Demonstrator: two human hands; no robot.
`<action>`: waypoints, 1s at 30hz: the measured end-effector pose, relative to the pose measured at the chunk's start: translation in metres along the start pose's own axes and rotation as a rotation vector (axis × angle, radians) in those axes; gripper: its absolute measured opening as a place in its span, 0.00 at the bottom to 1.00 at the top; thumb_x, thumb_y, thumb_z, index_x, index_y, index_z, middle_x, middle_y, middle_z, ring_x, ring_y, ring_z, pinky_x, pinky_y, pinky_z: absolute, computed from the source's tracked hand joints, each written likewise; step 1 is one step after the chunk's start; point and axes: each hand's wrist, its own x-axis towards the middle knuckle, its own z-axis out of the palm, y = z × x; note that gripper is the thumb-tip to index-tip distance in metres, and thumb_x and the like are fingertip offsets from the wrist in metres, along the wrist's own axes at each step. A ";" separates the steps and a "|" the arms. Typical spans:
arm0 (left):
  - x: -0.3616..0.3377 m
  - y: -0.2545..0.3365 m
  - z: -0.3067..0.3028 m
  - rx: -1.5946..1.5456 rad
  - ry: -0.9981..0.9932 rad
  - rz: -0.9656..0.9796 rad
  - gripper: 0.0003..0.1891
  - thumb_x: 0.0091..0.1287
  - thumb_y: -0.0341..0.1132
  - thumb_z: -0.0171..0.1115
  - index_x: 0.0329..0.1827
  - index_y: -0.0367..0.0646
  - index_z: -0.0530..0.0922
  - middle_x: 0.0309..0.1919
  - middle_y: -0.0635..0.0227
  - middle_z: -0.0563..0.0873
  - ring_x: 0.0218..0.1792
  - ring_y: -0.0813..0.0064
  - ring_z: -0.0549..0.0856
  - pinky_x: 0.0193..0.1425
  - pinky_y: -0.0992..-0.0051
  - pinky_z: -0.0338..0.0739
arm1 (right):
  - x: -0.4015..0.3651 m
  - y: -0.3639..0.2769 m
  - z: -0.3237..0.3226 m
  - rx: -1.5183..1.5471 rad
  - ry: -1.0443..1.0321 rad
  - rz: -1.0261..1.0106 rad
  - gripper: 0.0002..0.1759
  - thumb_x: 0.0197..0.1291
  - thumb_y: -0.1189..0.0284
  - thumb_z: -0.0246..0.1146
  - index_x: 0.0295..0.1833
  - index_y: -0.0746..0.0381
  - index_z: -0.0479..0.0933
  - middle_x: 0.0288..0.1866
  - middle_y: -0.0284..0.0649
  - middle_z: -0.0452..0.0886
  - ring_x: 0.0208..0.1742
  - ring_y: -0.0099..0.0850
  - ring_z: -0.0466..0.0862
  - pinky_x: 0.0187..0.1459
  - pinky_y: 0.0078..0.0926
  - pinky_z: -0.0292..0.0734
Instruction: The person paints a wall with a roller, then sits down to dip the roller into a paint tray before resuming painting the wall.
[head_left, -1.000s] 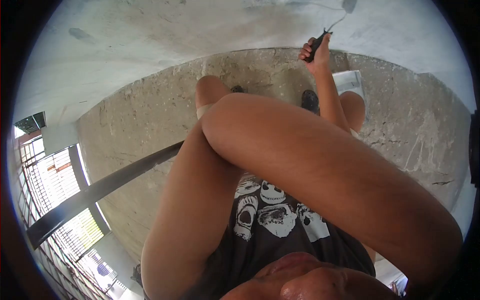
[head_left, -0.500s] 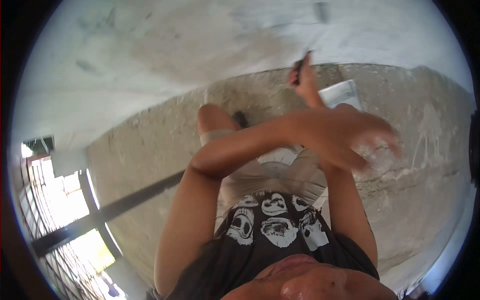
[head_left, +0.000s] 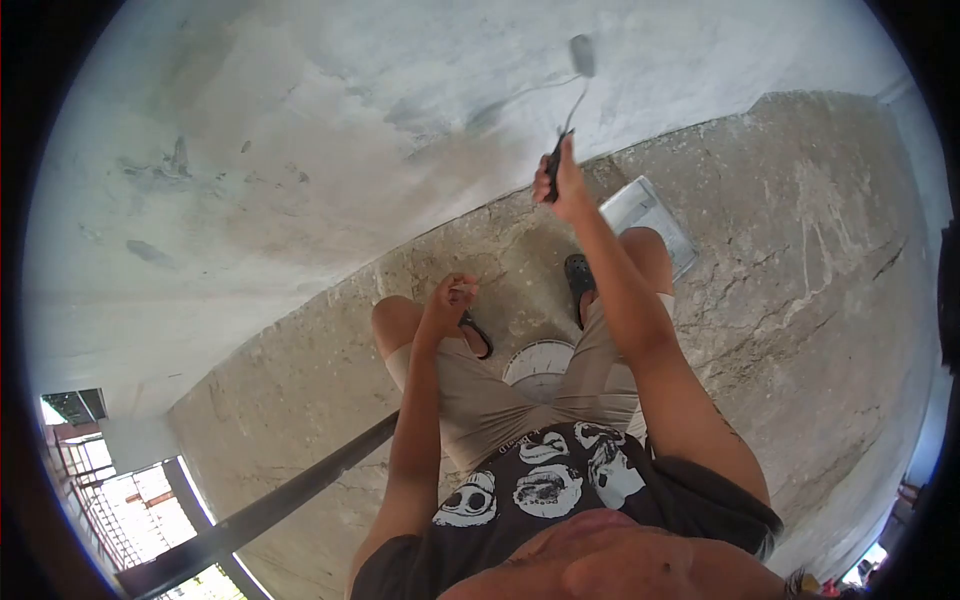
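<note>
Compared with half a second ago, the left hand [head_left: 452, 300] has come away from across the body; it was a blur right of centre and now sits left of centre, near the left knee [head_left: 400, 325]. The paint roller [head_left: 582, 55] appears further left and a little lower in the frame, at upper centre, against the pale wall [head_left: 330, 120]. More of its wire frame [head_left: 577, 102] shows now, and both dark clogs [head_left: 577, 285] are in sight.

From here the roller points toward the top of the frame, its handle [head_left: 556, 172] at the lower end. The whole tool runs nearly upright, leaning slightly right at the top, with a bend in the wire; the sleeve's own long axis is close to upright too. A shadow [head_left: 490, 115] falls on the wall to its left. I can't tell whether the sleeve touches the wall.

The right hand [head_left: 567, 188] has its fingers wrapped round the handle, closed firmly, thumb lying up along it. The left hand's fingers are bent loosely inward; whether their tips meet, or whether the hand touches the knee, I can't make out. A pale tray [head_left: 655, 222] lies on the floor [head_left: 760, 300], just beside the right knee [head_left: 645, 255].
</note>
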 end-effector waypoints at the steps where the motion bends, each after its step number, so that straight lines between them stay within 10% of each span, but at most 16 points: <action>1: 0.004 -0.002 0.003 0.073 -0.005 0.030 0.15 0.69 0.32 0.65 0.58 0.40 0.78 0.48 0.67 0.86 0.43 0.77 0.85 0.47 0.76 0.80 | -0.005 0.018 0.004 -0.002 0.001 -0.015 0.42 0.62 0.25 0.40 0.26 0.56 0.65 0.14 0.32 0.61 0.13 0.30 0.63 0.19 0.33 0.64; 22: 0.012 -0.006 0.021 0.341 -0.099 -0.086 0.17 0.67 0.42 0.67 0.52 0.39 0.81 0.44 0.59 0.87 0.34 0.64 0.84 0.43 0.65 0.79 | -0.014 0.009 0.032 -0.030 0.037 -0.046 0.41 0.62 0.25 0.41 0.24 0.55 0.61 0.14 0.31 0.59 0.13 0.27 0.61 0.17 0.27 0.59; 30: 0.001 0.004 0.015 0.373 -0.056 0.023 0.18 0.68 0.41 0.66 0.53 0.38 0.81 0.44 0.58 0.87 0.35 0.66 0.84 0.43 0.66 0.79 | 0.007 -0.112 -0.003 0.044 0.094 -0.268 0.41 0.63 0.26 0.39 0.24 0.55 0.63 0.15 0.31 0.59 0.13 0.27 0.60 0.16 0.28 0.60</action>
